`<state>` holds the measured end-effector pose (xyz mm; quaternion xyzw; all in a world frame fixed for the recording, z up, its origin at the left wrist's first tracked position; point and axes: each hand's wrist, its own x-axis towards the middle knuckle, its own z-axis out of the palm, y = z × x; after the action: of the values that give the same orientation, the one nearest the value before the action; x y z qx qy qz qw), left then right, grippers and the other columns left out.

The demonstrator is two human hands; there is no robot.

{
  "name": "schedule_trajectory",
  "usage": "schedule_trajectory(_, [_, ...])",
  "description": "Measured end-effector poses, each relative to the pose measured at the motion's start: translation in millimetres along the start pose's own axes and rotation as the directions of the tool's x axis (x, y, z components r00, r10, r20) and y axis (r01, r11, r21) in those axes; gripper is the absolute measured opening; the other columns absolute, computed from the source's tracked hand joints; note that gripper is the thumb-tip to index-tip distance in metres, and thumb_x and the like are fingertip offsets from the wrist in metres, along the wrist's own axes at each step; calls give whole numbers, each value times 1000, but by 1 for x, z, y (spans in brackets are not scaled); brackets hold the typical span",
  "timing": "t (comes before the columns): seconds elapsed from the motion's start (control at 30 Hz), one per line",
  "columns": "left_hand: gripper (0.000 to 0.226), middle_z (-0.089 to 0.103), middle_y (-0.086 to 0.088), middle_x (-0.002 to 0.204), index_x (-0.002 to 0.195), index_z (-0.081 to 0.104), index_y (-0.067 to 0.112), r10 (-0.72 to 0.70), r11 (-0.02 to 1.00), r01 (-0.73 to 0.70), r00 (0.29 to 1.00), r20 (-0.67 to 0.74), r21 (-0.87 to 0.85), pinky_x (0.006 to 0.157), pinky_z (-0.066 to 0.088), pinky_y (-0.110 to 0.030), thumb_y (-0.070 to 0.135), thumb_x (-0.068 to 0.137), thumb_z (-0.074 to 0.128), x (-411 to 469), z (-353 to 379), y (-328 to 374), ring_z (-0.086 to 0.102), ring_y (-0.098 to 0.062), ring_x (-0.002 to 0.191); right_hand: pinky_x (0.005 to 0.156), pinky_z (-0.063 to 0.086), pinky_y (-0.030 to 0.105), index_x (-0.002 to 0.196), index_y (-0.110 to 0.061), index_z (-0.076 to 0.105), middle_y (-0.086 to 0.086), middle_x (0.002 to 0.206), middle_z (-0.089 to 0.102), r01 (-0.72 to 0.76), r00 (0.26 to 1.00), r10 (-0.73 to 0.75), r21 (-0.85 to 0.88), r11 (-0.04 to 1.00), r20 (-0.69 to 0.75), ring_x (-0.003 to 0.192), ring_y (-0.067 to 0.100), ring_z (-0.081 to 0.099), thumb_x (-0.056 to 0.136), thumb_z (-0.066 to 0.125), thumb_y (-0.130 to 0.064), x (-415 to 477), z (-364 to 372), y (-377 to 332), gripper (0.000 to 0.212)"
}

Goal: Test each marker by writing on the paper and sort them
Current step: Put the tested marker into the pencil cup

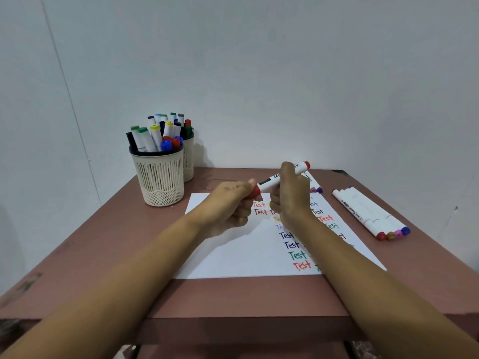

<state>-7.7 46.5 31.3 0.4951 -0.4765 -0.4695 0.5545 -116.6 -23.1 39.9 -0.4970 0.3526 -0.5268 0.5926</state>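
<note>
Bare forearms reach fwd over smooth brown table (233, 296). L hand (228, 200) pinches red cap (255, 190) on the low end of the white-barrelled red marker (274, 180), tilted above flat white paper (233, 255) w/ coloured "Test" words. R hand (290, 195) grips its barrel. Ribbed cream cup (160, 177) holds many markers. Four loose markers (373, 213) lie R of paper.

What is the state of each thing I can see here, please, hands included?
red marker: held above the paper, red cap at its end.
left hand: grips the red cap.
right hand: grips the barrel.
paper: lying flat, "Test" written in several colours.
four markers: capped, lying side by side right of paper.
front cup: upright, full of markers.
rear cup: upright, holds markers.
</note>
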Motion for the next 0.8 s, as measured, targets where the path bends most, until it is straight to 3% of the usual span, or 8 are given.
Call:
schedule_trajectory(0.2, [20, 35, 4, 53, 80, 56, 8, 1, 992, -18, 991, -136, -125, 40, 25, -15, 21, 94, 54, 5, -8, -1, 28, -6, 41, 38, 20, 18, 64, -17, 34, -3, 49, 27, 0, 998, 7, -111, 994, 56, 34, 8, 22, 96, 45, -32, 6, -2, 3, 37])
schedule_trajectory(0.33, [12, 48, 3, 54, 78, 58, 9, -6, 969, -52, 973, -230, -243, 40, 39, -13, 15, 89, 61, 5, -13, 3, 42, -3, 40, 55, 40, 27, 73, -17, 54, -1, 64, 49, -75, 987, 94, -141, 987, 133, 59, 13, 48, 91, 56, -48, 12, -9, 1, 35])
schedule_trajectory(0.47, [9, 58, 5, 58, 79, 63, 16, 141, 987, -162, 909, -393, -19, 54, 45, -22, 19, 87, 64, 2, -19, 11, 50, -8, 55, 64, 53, 35, 93, -14, 58, 5, 85, 57, -86, 995, 87, -12, 996, 50, 78, 18, 59, 93, 55, -46, 20, -17, -1, 32])
schedule_trajectory(0.53, [6, 66, 2, 69, 81, 64, 16, 262, 965, -241, 852, -453, 103, 69, 53, -34, 18, 86, 67, 1, -25, 15, 60, -15, 68, 69, 52, 39, 91, -7, 57, 7, 82, 53, 27, 999, -31, -196, 980, -20, 75, 18, 55, 97, 47, -42, 25, -20, 6, 37])
schedule_trajectory(0.6, [4, 68, -5, 78, 82, 66, 15, 349, 937, -288, 811, -469, 198, 82, 55, -45, 17, 84, 69, 1, -31, 20, 66, -26, 82, 74, 45, 36, 88, -7, 61, 2, 77, 51, 204, 977, -209, -482, 852, 43, 74, 18, 49, 97, 46, -34, 26, -21, 17, 32])
schedule_trajectory(0.67, [9, 67, -5, 83, 89, 66, 15, 447, 879, -283, 769, -457, 383, 83, 55, -44, 20, 84, 70, 1, -36, 24, 66, -26, 89, 88, 44, 33, 114, -15, 64, 2, 103, 64, 339, 940, -258, -701, 628, 223, 101, 20, 56, 97, 47, -33, 26, -22, 31, 30])
schedule_trajectory(0.73, [16, 64, 5, 86, 98, 60, 17, 533, 804, -273, 725, -436, 528, 73, 54, -27, 21, 84, 69, 1, -39, 33, 64, -14, 85, 106, 36, 39, 138, -15, 49, 5, 137, 52, 419, 908, -173, -823, 384, 382, 131, 24, 41, 97, 47, -37, 30, -22, 41, 46])
schedule_trajectory(0.8, [21, 61, 10, 87, 103, 56, 21, 599, 735, -260, 681, -420, 627, 68, 47, -15, 21, 85, 68, -1, -43, 49, 60, -5, 81, 112, 29, 45, 145, -18, 38, 3, 148, 41, 456, 889, -69, -866, 204, 452, 138, 25, 31, 98, 43, -42, 33, -22, 47, 53])
